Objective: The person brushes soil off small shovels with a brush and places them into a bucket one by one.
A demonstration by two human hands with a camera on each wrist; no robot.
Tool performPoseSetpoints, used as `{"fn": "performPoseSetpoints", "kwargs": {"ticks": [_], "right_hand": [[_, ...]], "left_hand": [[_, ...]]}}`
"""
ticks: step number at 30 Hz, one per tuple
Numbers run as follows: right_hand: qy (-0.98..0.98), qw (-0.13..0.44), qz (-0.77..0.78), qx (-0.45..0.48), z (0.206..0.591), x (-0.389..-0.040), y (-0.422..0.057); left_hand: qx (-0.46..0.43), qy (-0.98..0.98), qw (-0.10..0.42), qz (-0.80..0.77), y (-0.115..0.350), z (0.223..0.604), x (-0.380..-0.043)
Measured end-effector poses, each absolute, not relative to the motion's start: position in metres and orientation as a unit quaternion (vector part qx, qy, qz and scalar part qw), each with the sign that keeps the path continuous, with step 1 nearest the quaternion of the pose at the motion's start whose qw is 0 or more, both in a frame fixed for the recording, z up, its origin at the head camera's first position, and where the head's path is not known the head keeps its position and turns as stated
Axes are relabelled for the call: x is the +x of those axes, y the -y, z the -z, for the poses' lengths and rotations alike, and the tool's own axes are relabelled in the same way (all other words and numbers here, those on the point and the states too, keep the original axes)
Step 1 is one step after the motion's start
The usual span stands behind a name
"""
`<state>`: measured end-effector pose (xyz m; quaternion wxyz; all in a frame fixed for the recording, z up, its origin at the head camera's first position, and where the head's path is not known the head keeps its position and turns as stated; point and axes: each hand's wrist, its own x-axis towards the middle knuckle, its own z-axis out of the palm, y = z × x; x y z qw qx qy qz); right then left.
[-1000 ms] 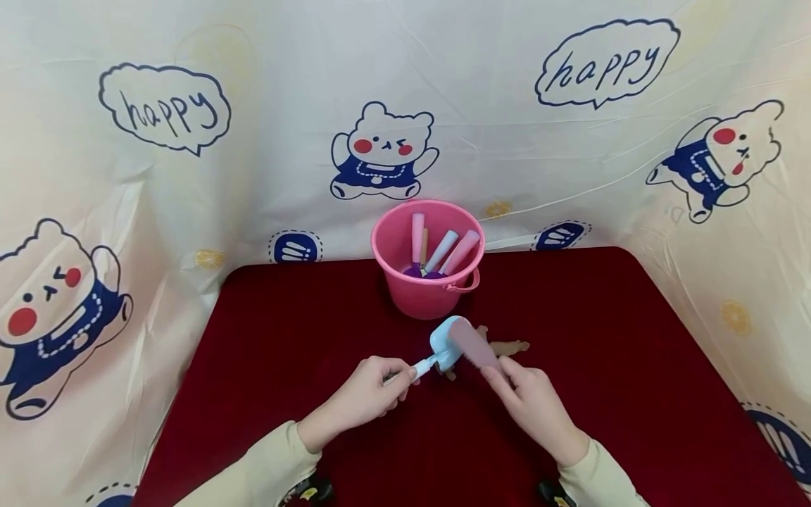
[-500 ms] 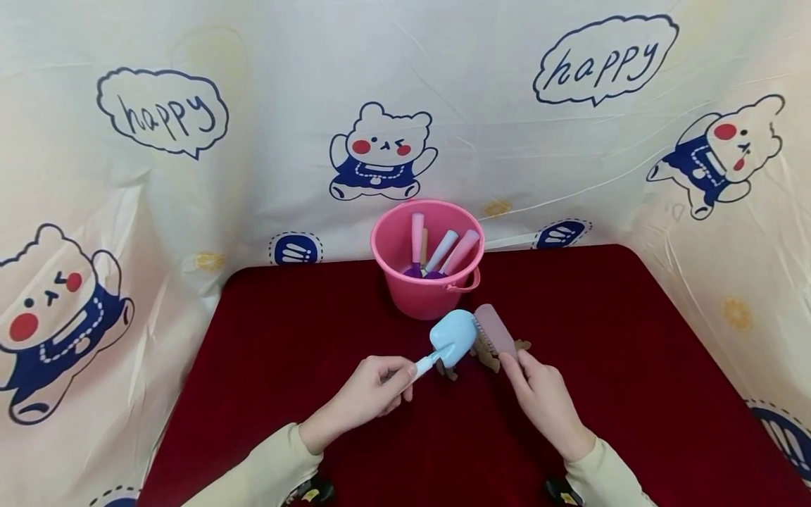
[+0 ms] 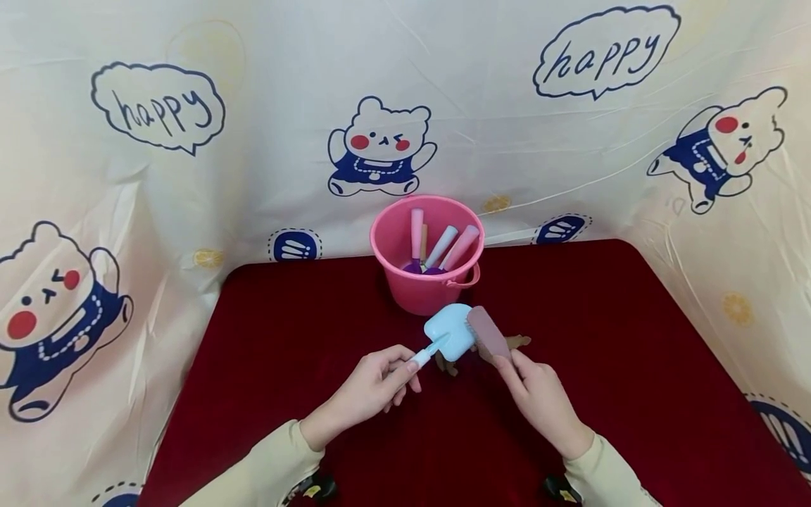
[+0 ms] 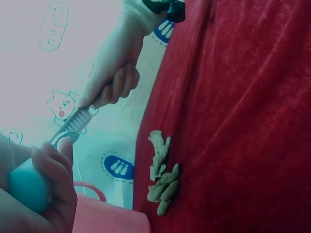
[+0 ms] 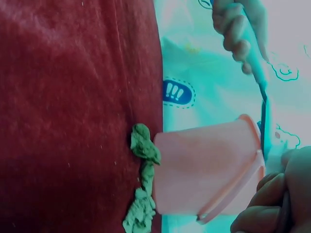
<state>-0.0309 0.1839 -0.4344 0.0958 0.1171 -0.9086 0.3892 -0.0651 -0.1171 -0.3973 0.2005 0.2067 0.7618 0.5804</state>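
In the head view my left hand [image 3: 370, 387] grips the handle of a light blue toy shovel [image 3: 453, 332], its blade toward the bucket. My right hand [image 3: 546, 403] holds a mauve brush [image 3: 489, 334], whose bristles, facing left, meet or overlap the blade's right edge; contact is hard to tell. Both tools are held above the table. Below them lie knobbly brown pieces like ginger root [image 3: 516, 341], partly hidden by the tools. The left wrist view shows the pieces [image 4: 164, 187] on the cloth and the brush's pale bristles [image 4: 80, 121].
Just behind the tools stands a pink bucket [image 3: 421, 292] with several pink, blue and tan handles [image 3: 441, 246] sticking up inside. A dark red cloth [image 3: 285, 317] covers the table. White printed fabric [image 3: 272, 141] hangs behind and at both sides.
The brush has moved right off the shovel's blade, then slightly back to its edge. The shovel has turned, showing more of its blade. The ginger-like pieces and bucket stay put.
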Motion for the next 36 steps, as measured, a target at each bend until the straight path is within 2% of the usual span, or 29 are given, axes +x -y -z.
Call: {"fn": "performPoseSetpoints", "kwargs": {"ticks": [3, 11, 20, 29, 36], "right_hand": [[0.904, 0.093, -0.404, 0.106, 0.432, -0.032, -0.185], [0.889, 0.088, -0.406, 0.192, 0.429, -0.027, -0.179], [0.908, 0.135, -0.385, 0.099, 0.433, -0.031, -0.194], [0.91, 0.14, -0.382, 0.078, 0.433, -0.027, -0.201], [0.912, 0.128, -0.384, 0.062, 0.434, -0.022, -0.205]], "left_hand": [[0.206, -0.772, 0.19, -0.571, 0.118, 0.399, -0.064], [0.219, -0.778, 0.163, -0.566, 0.117, 0.398, -0.06], [0.229, -0.804, 0.152, -0.527, 0.129, 0.384, -0.064], [0.238, -0.839, 0.045, -0.488, 0.142, 0.349, -0.08], [0.196, -0.865, -0.018, -0.462, 0.145, 0.312, -0.119]]}}
